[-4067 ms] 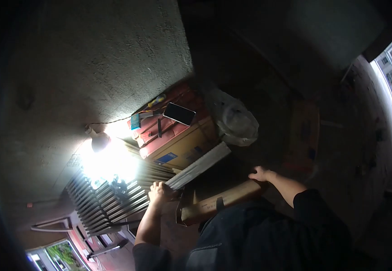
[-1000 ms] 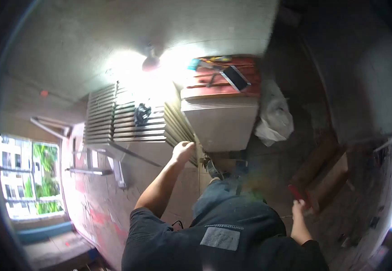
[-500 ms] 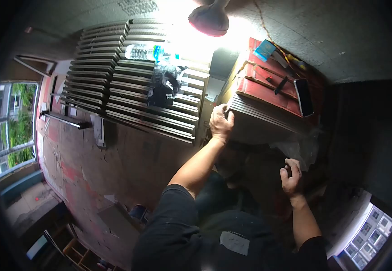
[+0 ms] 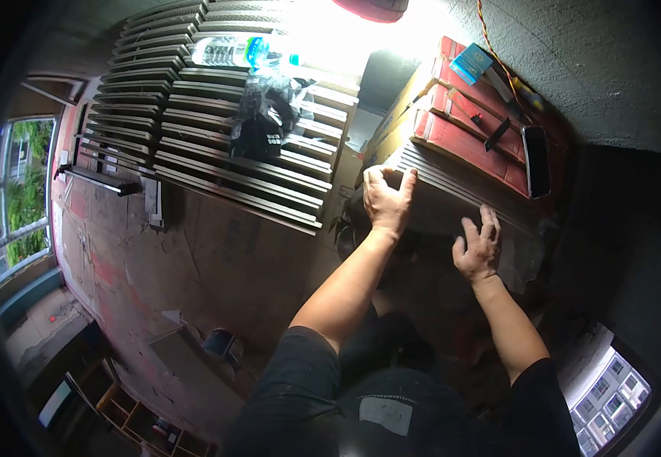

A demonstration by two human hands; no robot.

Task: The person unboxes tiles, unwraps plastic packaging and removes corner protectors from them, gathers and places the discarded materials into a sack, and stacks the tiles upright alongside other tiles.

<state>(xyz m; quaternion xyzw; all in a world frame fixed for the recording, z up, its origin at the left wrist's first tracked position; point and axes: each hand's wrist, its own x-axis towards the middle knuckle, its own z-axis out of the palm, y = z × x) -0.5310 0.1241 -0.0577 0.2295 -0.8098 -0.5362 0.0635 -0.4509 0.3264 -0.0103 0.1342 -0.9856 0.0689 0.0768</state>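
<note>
My left hand (image 4: 388, 199) is at the near left corner of a stack of pale tiles (image 4: 441, 180), its thumb and fingers apart with nothing between them. Near the front edge of the same stack, my right hand (image 4: 478, 245) has its fingers spread and holds nothing. Red cartons (image 4: 471, 141) stand behind the tile edges. On top of them lie a phone (image 4: 536, 161), a blue packet (image 4: 471, 64), a black tool (image 4: 497, 133) and a yellow-handled tool (image 4: 528, 94). Whether either hand touches the tiles is hard to tell.
Rows of stacked slats or tiles (image 4: 231, 164) stand at the left, with a water bottle (image 4: 228, 51) and a black bag (image 4: 263, 126) on top. A bright lamp (image 4: 372, 7) hangs at the top. A bucket (image 4: 221, 344) and a wooden shelf (image 4: 121, 404) are lower left.
A long box and later a red object, formerly by my right hand, are out of its grasp. My right hand has moved up to the tile stack. The view has come closer to the cartons.
</note>
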